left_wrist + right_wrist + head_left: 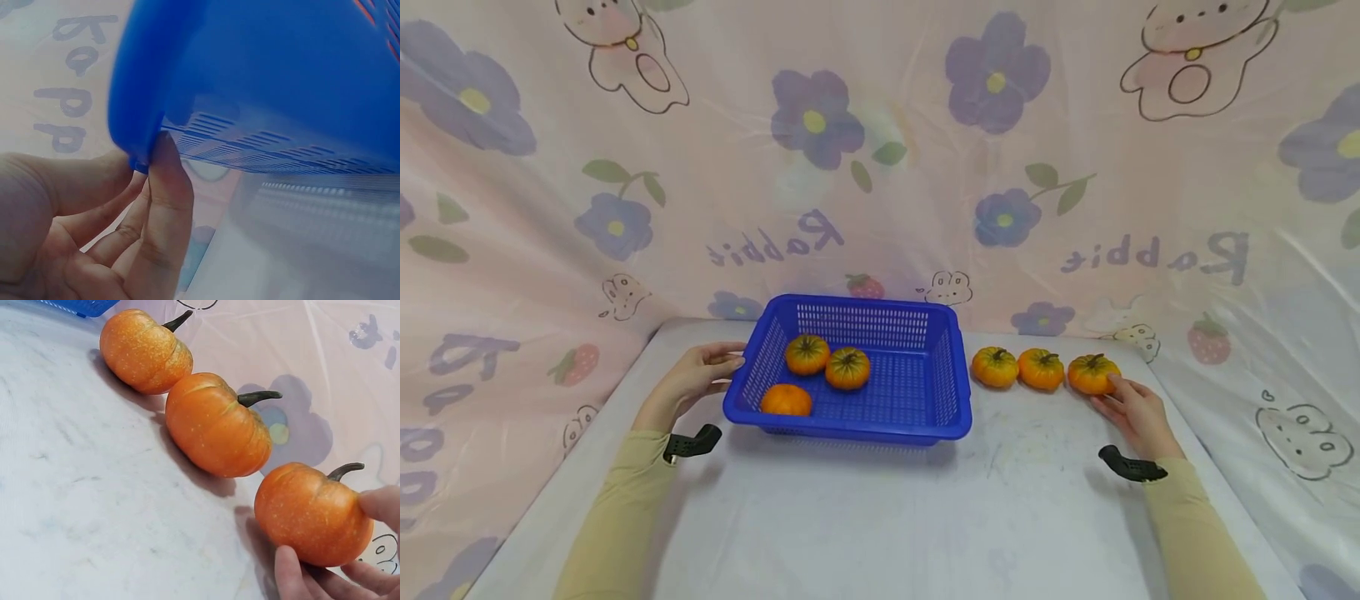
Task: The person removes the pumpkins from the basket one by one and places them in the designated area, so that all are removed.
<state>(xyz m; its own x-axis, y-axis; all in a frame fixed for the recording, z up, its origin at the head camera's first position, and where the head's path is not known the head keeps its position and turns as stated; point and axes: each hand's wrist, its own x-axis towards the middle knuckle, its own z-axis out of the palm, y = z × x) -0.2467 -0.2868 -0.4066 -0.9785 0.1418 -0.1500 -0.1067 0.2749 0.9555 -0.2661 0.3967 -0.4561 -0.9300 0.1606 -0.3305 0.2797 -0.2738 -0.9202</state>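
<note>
A blue plastic basket [917, 431] with slotted walls holds three small orange pumpkins, one a pumpkin [847, 369] with its green top up. My left hand [696, 375] is at the basket's left side. Its thumb and fingers pinch the basket rim [134, 81] in the left wrist view. To the right of the basket, three more pumpkins stand in a row on the table. My right hand [1138, 412] grips the rightmost pumpkin [312, 515], thumb on one side and fingers on the other. The middle pumpkin [215, 425] and the left pumpkin [144, 353] sit close together.
The white table [880, 517] stretches out in front of the basket. A printed curtain [880, 200] with flowers and rabbits hangs behind it and along both sides. Each wrist wears a black strap mount, such as the right mount [1131, 467].
</note>
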